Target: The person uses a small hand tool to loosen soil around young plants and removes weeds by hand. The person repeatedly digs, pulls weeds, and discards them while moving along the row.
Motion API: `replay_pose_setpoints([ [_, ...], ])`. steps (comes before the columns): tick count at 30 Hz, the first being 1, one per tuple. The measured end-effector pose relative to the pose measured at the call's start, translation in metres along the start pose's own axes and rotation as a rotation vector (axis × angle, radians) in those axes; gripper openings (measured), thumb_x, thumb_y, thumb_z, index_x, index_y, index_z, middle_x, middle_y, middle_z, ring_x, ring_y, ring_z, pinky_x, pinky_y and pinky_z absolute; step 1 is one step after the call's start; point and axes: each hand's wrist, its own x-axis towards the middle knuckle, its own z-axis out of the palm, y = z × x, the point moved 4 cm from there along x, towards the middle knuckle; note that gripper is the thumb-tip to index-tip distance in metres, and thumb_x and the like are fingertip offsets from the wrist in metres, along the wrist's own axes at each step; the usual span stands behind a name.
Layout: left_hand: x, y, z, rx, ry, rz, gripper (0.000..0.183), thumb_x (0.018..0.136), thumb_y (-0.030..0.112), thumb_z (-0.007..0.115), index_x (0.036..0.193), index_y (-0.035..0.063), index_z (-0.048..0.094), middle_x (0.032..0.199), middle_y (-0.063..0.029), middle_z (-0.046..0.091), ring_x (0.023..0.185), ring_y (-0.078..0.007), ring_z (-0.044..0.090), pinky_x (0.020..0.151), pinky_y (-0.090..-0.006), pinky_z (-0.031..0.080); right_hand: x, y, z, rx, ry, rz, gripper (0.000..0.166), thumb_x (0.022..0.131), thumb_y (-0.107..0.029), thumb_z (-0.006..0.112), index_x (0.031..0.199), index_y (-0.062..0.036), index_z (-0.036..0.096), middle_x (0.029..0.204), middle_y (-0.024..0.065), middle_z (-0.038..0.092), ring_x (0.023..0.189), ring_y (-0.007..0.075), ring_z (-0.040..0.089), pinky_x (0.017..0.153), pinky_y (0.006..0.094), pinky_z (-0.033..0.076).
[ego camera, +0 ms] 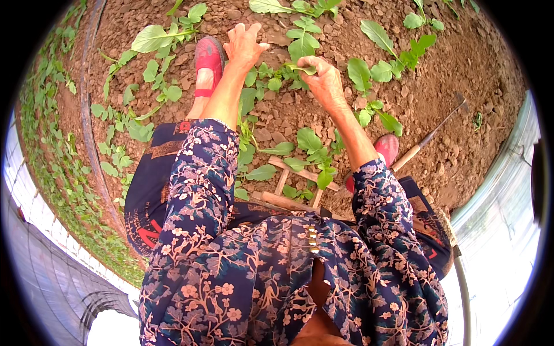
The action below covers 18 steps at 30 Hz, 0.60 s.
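Note:
Between the thumb and fingers of my right hand (327, 84) is a small green leaf (308, 70). Just beyond it stands a young leafy plant (303, 45) with lobed leaves. My left hand (243, 48) reaches over the bare soil beside my left red shoe (208, 54); its fingers are apart and nothing shows in them. More leafy seedlings (273, 82) grow in the soil between my two forearms.
A wooden frame (280, 181), perhaps a low stool, is at my lap among plants (318, 151). At the right, a wooden-handled hoe (426, 140) lies on soil near my right shoe (386, 148). A dark irrigation hose (90, 129) runs along the left; plastic sheeting (489, 216) borders the right.

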Motion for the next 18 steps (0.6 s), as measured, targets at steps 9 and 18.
replay_pose_setpoints([
  [9,-0.019,0.004,0.000,-0.031,0.252,0.137,0.026,0.075,0.006,0.063,0.098,0.0150,0.070,0.103,-0.0122,0.056,0.099,-0.0340,0.055,0.080,-0.0445,0.049,-0.004,-0.002,-0.001,0.012,-0.007,0.039,0.024,0.078,-0.005,0.068,0.102,-0.0066,0.065,0.099,0.0119,0.069,0.089,0.0265,0.066,0.081,0.0353,0.051],
  [18,0.057,-0.013,-0.016,0.001,0.069,-0.005,0.046,0.082,0.015,0.066,0.125,0.0058,0.055,0.129,-0.0178,0.052,0.118,-0.0377,0.048,0.095,-0.0430,0.045,-0.002,-0.005,0.001,0.020,-0.034,0.062,0.023,0.079,-0.005,0.067,0.102,-0.0066,0.065,0.099,0.0106,0.069,0.092,0.0235,0.066,0.081,0.0344,0.051],
])
